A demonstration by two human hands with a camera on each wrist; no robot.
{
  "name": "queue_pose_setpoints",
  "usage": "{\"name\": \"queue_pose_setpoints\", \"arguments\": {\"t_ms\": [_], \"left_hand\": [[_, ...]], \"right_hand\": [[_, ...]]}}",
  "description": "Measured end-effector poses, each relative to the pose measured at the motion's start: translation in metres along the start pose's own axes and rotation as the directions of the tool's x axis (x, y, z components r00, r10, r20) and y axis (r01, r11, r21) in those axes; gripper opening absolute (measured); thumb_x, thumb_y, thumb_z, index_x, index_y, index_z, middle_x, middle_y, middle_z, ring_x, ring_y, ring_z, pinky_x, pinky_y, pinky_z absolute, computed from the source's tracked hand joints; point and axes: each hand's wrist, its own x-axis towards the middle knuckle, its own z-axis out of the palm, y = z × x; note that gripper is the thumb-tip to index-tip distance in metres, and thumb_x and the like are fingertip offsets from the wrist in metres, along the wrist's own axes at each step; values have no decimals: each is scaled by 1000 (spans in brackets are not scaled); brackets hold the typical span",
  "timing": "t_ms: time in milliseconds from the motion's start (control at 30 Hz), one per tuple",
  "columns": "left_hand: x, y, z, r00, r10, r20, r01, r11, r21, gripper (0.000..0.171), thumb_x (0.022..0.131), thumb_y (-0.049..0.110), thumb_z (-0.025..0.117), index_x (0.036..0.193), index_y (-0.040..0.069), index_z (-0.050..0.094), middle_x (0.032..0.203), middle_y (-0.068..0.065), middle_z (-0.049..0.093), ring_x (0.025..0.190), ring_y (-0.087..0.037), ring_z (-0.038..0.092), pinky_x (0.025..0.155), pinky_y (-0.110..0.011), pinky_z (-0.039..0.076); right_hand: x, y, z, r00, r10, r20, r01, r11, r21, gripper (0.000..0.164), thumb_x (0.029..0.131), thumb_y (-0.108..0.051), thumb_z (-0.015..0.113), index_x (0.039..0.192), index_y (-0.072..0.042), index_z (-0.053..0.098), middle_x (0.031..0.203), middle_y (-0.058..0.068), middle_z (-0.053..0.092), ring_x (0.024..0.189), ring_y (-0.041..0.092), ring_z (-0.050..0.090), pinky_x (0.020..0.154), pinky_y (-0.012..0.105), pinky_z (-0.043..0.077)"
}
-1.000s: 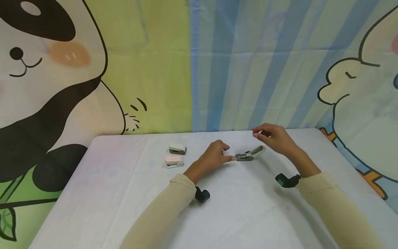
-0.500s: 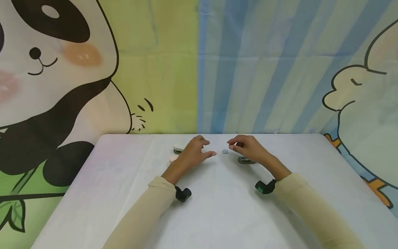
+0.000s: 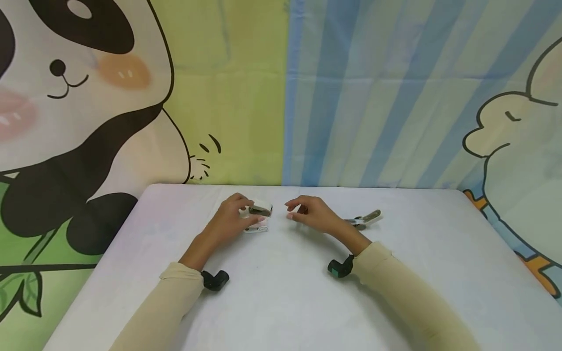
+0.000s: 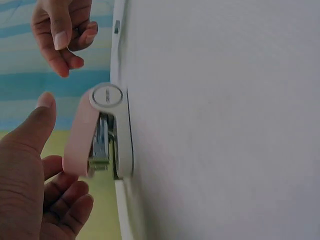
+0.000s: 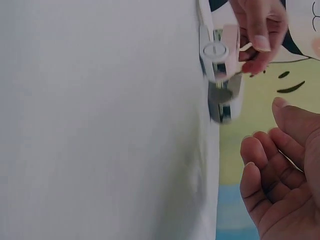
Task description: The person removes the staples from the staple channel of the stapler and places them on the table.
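Note:
Two staplers stand together near the far left of the table: a white and grey one point(image 3: 262, 208) and, nearer me, a pink and white one point(image 4: 81, 132). My left hand point(image 3: 225, 220) is beside them, thumb and fingers spread; in the left wrist view the thumb is apart from the pink stapler, and the fingers lie behind or next to its end. Whether they touch it I cannot tell. My right hand point(image 3: 315, 213) hovers to their right, fingers loosely bent, holding nothing. A third stapler point(image 3: 371, 215), grey-green with its arm swung up, lies partly hidden behind the right forearm.
A small grey piece point(image 4: 117, 27) lies on the table beyond the pink stapler in the left wrist view. The white-covered table point(image 3: 281, 292) ends at a printed cloth backdrop point(image 3: 246, 97). Black cameras point(image 3: 215, 281) are strapped to both wrists.
Both hands have moved left, away from the grey-green stapler. The left hand has reached the two staplers on the left. The small grey piece, seen between the hands earlier, is now hidden in the head view.

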Motion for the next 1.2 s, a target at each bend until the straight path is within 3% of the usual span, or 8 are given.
{"name": "queue_pose_setpoints", "arguments": {"t_ms": [167, 300, 567, 867, 1200], "left_hand": [[-15, -20, -10, 998, -29, 59, 32, 998, -48, 51, 78, 25, 83, 116, -4, 67, 103, -11, 64, 93, -25, 60, 79, -41, 49], [-17, -26, -8, 993, -22, 114, 35, 994, -108, 50, 76, 21, 84, 118, -2, 67, 97, -5, 64, 88, -21, 58, 76, -37, 48], [-15, -19, -3, 986, -48, 160, 75, 984, -163, 22, 78, 4, 79, 98, 2, 71, 86, -2, 61, 79, -17, 54, 71, -34, 46], [-11, -13, 1, 978, -24, 208, 53, 990, -135, 16, 79, 1, 77, 94, 1, 72, 81, -3, 57, 73, -16, 51, 65, -30, 43], [-8, 0, 7, 967, -12, 255, 43, 992, -118, 14, 81, 5, 78, 92, 2, 70, 80, -3, 55, 73, -15, 49, 63, -30, 42]], "right_hand": [[15, -7, 24, 999, -30, 36, 27, 998, 60, 35, 91, -17, 71, 122, -3, 65, 112, 10, 65, 73, 12, 60, 60, 28, 49], [23, -10, 39, 994, -76, 84, 70, 995, 76, 34, 89, -13, 72, 120, -3, 65, 109, 10, 64, 66, 10, 56, 59, 25, 48], [30, -21, 47, 990, -59, 127, 52, 997, 60, 29, 88, -9, 73, 116, -5, 67, 103, 4, 61, 69, 11, 56, 62, 24, 48], [27, -26, 44, 988, -66, 141, 69, 997, -16, 20, 88, -5, 70, 107, -2, 66, 99, 3, 60, 66, 12, 52, 60, 24, 45], [16, -25, 35, 985, 5, 173, 2, 999, -40, 21, 89, -6, 69, 109, -3, 64, 101, 4, 61, 65, 9, 53, 59, 23, 45]]}}
